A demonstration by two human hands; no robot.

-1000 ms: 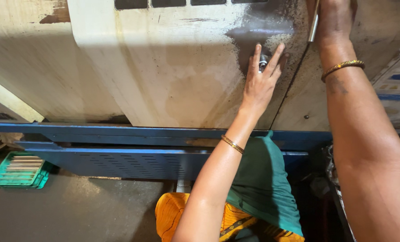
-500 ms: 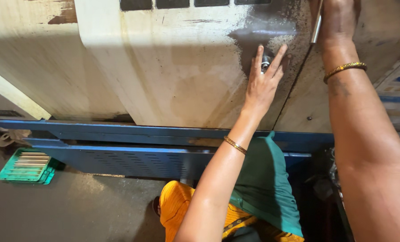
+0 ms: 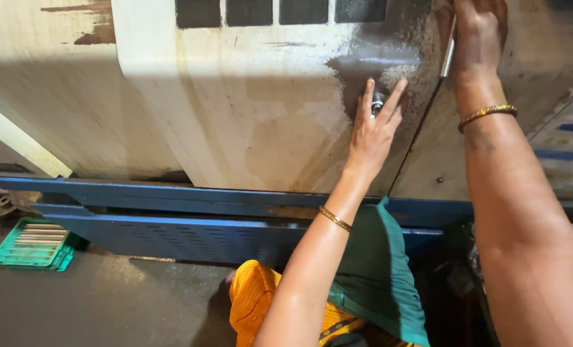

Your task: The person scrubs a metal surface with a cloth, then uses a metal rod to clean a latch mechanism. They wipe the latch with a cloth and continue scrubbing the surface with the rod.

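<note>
On the floor at far left lies 1 green tray (image 3: 33, 243). The left hand (image 3: 373, 125) presses the cream machine panel (image 3: 248, 109), fingers spread around 1 small metal knob (image 3: 377, 103). The right hand (image 3: 476, 32) has its fingers clamped on 1 metal handle (image 3: 449, 54) at the panel's right edge.

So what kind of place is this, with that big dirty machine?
Probably a workshop or factory floor. The left hand is on a small metal knob on a big, grimy cream machine cover with a blue steel base, and a green plastic crate sits on the stained floor.
</note>
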